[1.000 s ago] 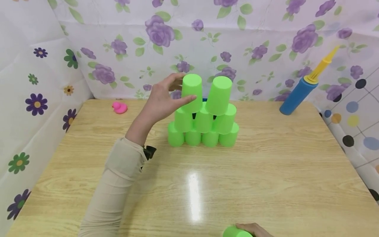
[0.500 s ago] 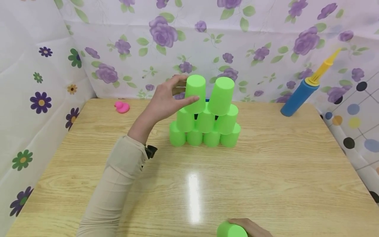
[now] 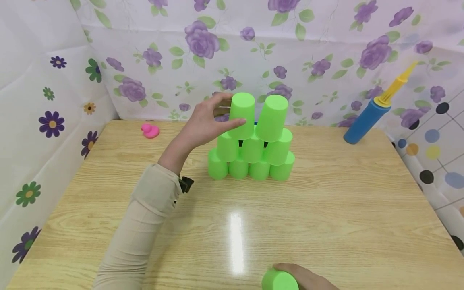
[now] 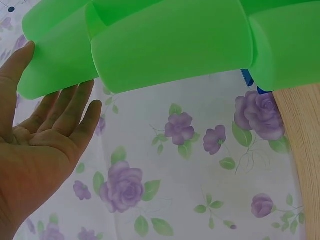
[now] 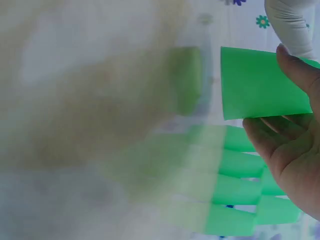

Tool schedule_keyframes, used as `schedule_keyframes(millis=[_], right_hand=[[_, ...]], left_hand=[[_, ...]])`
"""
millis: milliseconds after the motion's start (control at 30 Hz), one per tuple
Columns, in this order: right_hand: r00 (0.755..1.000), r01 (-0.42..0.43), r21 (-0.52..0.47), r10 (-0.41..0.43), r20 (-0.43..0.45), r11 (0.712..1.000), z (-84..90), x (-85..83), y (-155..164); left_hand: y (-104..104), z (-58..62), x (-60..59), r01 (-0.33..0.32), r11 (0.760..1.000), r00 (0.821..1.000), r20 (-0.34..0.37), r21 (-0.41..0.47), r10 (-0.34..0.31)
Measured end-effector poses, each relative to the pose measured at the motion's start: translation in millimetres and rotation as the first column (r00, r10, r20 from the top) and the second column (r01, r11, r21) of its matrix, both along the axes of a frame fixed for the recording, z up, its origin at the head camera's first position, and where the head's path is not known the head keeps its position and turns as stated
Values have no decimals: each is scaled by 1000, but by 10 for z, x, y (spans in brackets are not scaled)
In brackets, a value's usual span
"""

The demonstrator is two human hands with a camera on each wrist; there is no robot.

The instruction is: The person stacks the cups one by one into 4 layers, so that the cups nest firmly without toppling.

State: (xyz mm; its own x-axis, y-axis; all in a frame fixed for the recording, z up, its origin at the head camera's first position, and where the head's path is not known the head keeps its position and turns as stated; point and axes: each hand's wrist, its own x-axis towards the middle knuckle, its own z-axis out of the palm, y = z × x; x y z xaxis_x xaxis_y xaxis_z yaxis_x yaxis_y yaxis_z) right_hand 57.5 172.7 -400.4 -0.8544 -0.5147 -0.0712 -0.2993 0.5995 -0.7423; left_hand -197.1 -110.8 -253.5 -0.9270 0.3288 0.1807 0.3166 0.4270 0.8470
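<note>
My left hand (image 3: 203, 125) is raised beside the pyramid of green cups (image 3: 251, 155) at the far middle of the tabletop (image 3: 326, 209); my thumb and fingertips touch the sides of the upper left cup (image 3: 242, 114), but the fingers are nearly straight rather than wrapped round it, so the hand is relaxed and not clamping. From my left wrist, the palm (image 4: 35, 150) lies flat and spread, with the thumb tip and fingertips just meeting the green wall of that cup (image 4: 60, 55). The pyramid stands in three tiers: four upside-down cups on the tabletop, three above them, and two on top, the upper right cup (image 3: 272, 117) leaning a little toward its neighbour. My right hand (image 3: 304, 278) sits at the near edge of the tabletop, low in the head view, with its fingers curled round a single green cup (image 3: 280, 280); the right wrist view shows that cup (image 5: 265, 82) gripped between my thumb and fingers (image 5: 300, 75), with the pyramid blurred beyond it. A small pink toy (image 3: 150, 130) lies on the far left of the tabletop, well apart from the cups. A blue pump with a yellow nozzle (image 3: 367, 117) leans at the far right against the flowered backdrop (image 3: 326, 48). A beige sleeve (image 3: 141, 229) covers my left forearm.
</note>
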Motion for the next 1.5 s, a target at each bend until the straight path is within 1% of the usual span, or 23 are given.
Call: schedule_keyframes(millis=[100,167,233,300,367,400,467,500,567,633,700,767,800,867,900,967,1033,1100,1167,1200,1333,1433,1500], right_hand=[[995,-87,40,85,59,995,231,-143,83],[990,-141,53,139,37,989,392,-257,139],[981,-189,61,191,-26,980,558,-391,188],[960,-216,83,227,-165,973,727,-527,214],[919,-203,119,231,-320,972,905,-648,214],[893,-186,129,222,-391,974,996,-696,203],[830,-186,98,210,-516,978,1166,-790,160],[801,-195,75,203,-563,978,1243,-832,129],[760,-226,31,197,-619,974,1384,-911,62],[704,-288,-20,198,-683,957,1495,-1008,-9],[670,-330,-50,197,-716,943,1603,-1109,-71],[648,-354,-74,188,-738,932,1709,-1217,-120],[632,-360,-80,180,-754,929,1762,-1275,-142],[627,-331,-87,149,-765,940,1864,-1379,-175],[617,-315,-97,127,-777,944,1906,-1433,-194],[619,-264,-102,88,-780,959,1987,-1528,-207],[612,-217,-97,59,-788,971,2062,-1624,-211],[595,-198,-88,48,-802,976,2134,-1739,-224],[611,-157,-70,41,-790,985,2207,-1853,-242],[626,-135,-69,31,-779,989,2238,-1913,-260],[706,-36,-64,-20,-708,997,2286,-2149,-358],[743,9,-58,-45,-668,998,2276,-2308,-427],[778,35,-60,-65,-625,998,2269,-2393,-460]], left_hand=[[-3,-6,-5,1,1000,1000,0,7,-1],[-3,-9,-8,1,1000,1000,-1,12,-1],[-3,-14,-13,0,1000,1000,1,16,0],[2,-17,-17,-1,1000,1000,2,19,1],[7,-24,-23,1,1000,1000,2,20,-1],[11,-27,-26,4,1000,1000,2,22,-4],[17,-33,-28,8,1000,1000,2,23,-8],[17,-38,-28,9,1000,1000,1,23,-9],[16,-47,-25,8,1000,1000,3,22,-8],[14,-53,-19,5,1000,1000,4,23,-5],[11,-55,-15,1,1000,1000,4,24,-2],[11,-57,-17,1,1000,1000,4,26,-1],[11,-56,-19,1,1000,1000,2,26,-1],[14,-56,-22,0,1000,1000,1,24,0],[15,-57,-23,0,1000,1000,1,26,0],[20,-55,-25,5,1000,1000,4,30,-5],[25,-51,-27,8,1000,1000,7,26,-8],[25,-47,-32,8,1000,1000,8,23,-8],[23,-46,-40,8,1000,1000,4,22,-8],[21,-46,-43,6,1000,1000,2,21,-6],[2,-56,-37,3,1000,1000,7,16,-3],[-12,-64,-33,6,1000,1000,14,10,-6],[-17,-65,-37,10,1000,1000,10,9,-10]])
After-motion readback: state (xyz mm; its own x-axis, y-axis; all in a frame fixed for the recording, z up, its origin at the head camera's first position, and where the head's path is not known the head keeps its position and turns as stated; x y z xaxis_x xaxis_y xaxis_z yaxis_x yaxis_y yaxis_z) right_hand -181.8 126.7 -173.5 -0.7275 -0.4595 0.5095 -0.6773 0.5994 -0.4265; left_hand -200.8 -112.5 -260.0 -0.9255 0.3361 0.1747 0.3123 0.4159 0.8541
